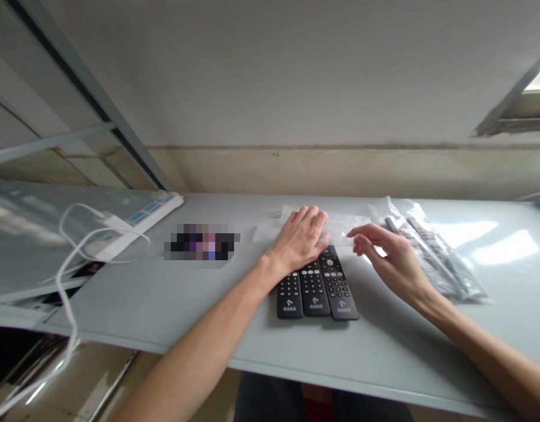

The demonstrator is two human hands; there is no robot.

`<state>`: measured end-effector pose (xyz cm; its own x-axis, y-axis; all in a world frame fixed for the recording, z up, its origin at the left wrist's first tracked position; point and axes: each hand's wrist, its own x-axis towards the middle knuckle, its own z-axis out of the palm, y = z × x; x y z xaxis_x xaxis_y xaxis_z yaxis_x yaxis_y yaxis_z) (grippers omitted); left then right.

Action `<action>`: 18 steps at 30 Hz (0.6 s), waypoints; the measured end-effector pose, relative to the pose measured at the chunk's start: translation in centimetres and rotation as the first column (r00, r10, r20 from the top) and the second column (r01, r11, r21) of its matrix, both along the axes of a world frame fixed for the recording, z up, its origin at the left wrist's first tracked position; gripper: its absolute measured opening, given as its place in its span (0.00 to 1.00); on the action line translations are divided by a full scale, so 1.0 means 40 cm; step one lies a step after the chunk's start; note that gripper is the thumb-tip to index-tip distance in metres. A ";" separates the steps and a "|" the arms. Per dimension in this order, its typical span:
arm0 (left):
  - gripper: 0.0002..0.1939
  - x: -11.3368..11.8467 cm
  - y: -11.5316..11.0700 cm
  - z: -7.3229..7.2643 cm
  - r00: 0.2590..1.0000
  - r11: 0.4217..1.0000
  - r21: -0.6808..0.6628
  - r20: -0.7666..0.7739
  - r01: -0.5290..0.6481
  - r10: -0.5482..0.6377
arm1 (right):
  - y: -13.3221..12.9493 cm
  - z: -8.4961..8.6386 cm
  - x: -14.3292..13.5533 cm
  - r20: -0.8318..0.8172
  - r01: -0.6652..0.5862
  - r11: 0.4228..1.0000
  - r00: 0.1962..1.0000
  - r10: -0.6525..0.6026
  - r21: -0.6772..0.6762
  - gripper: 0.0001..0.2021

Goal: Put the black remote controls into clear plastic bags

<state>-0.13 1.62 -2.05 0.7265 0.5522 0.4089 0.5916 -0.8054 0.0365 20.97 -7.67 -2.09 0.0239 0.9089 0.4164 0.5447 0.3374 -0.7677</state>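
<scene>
Three black remote controls lie side by side on the grey table (256, 328): a left one (289, 296), a middle one (314, 290) and a right one (340, 287). My left hand (301, 234) covers their upper ends, its fingers bent over a clear plastic bag (335, 231) behind them; whether it grips anything is hidden. To the right, my right hand (384, 249) pinches the right part of that thin bag between thumb and forefinger. Beyond it lie clear bags with dark remotes inside (441, 252).
At the left stands a white power strip (140, 225) with a white cable (67, 293) looping over the table edge. A blurred-out flat item (202, 243) lies between the strip and my left hand. A wall (274, 170) runs behind the table.
</scene>
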 end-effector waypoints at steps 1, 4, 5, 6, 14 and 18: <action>0.13 0.000 -0.001 0.000 1.000 1.000 -0.002 0.001 0.005 -0.005 | -0.001 0.001 -0.001 0.015 -0.009 1.000 1.000 0.009 -0.012 0.11; 0.18 -0.001 -0.002 0.000 1.000 1.000 -0.006 0.003 0.011 -0.011 | -0.005 0.003 -0.004 0.024 -0.020 1.000 1.000 0.020 -0.014 0.13; 0.19 -0.001 -0.002 0.000 1.000 1.000 -0.005 0.005 0.008 -0.008 | -0.005 0.003 -0.005 0.013 -0.019 1.000 1.000 0.019 -0.004 0.14; 0.19 -0.002 -0.002 0.000 1.000 1.000 -0.003 0.006 0.003 -0.003 | -0.004 0.002 -0.005 0.000 -0.021 1.000 1.000 0.021 0.007 0.15; 0.23 -0.002 -0.004 0.005 0.998 0.998 0.005 0.004 0.070 -0.070 | -0.004 -0.003 -0.002 -0.133 -0.080 0.997 0.988 0.082 0.020 0.16; 0.23 0.002 -0.006 0.008 0.990 0.989 0.050 -0.012 0.139 -0.138 | -0.009 0.002 -0.006 -0.199 -0.128 0.992 0.972 0.126 0.006 0.16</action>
<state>-0.06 1.39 -1.73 0.7981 0.4245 0.4276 0.4742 -0.8803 -0.0111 20.72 -8.04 -1.99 -0.0101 0.9125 0.4090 0.3342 0.3886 -0.8587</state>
